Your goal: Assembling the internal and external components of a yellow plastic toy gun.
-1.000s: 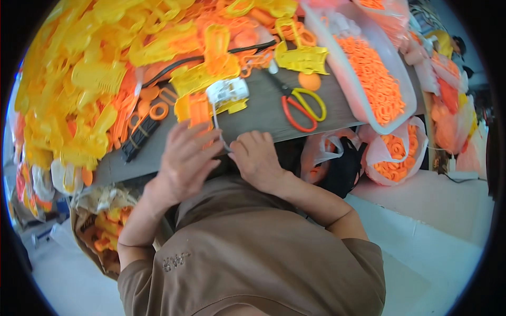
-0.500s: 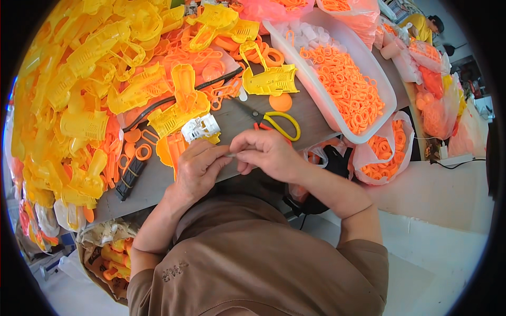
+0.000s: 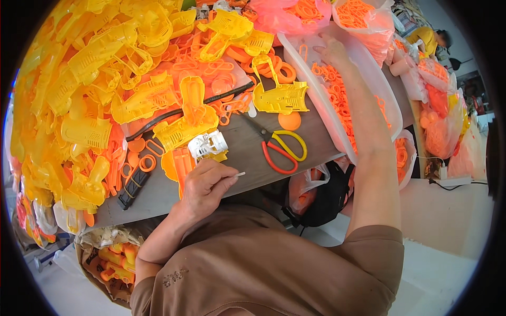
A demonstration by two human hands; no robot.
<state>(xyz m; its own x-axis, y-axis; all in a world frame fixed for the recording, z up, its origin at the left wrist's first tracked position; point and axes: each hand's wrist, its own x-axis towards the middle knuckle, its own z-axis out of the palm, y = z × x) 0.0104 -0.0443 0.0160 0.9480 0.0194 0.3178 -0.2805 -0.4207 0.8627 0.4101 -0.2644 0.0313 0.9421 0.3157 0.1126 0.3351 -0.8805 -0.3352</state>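
My left hand (image 3: 206, 181) pinches a thin white plastic stick (image 3: 240, 174) between thumb and finger, near the table's front edge. Just beyond it lies a white molded mechanism part (image 3: 207, 144) on yellow shell pieces (image 3: 185, 126). My right hand (image 3: 333, 51) reaches into the far end of a translucent white bin (image 3: 354, 149), fingers apart, with nothing visible in them. Small orange rings (image 3: 335, 97) fill the bin below that hand, and my forearm covers part of them. Scissors (image 3: 281, 151) with one red and one yellow handle rest between the two hands.
Yellow plastic shells (image 3: 87, 100) are heaped across the left side. A black strip (image 3: 182, 110) crosses orange parts. Bags of orange rings (image 3: 354, 13) stand behind the bin. A black bag (image 3: 329, 197) hangs below the table edge. Another person (image 3: 423, 39) is at the far right.
My right hand has left my left hand and moved far right into the bin. My left hand keeps the white stick. The scissors' handles now show fully.
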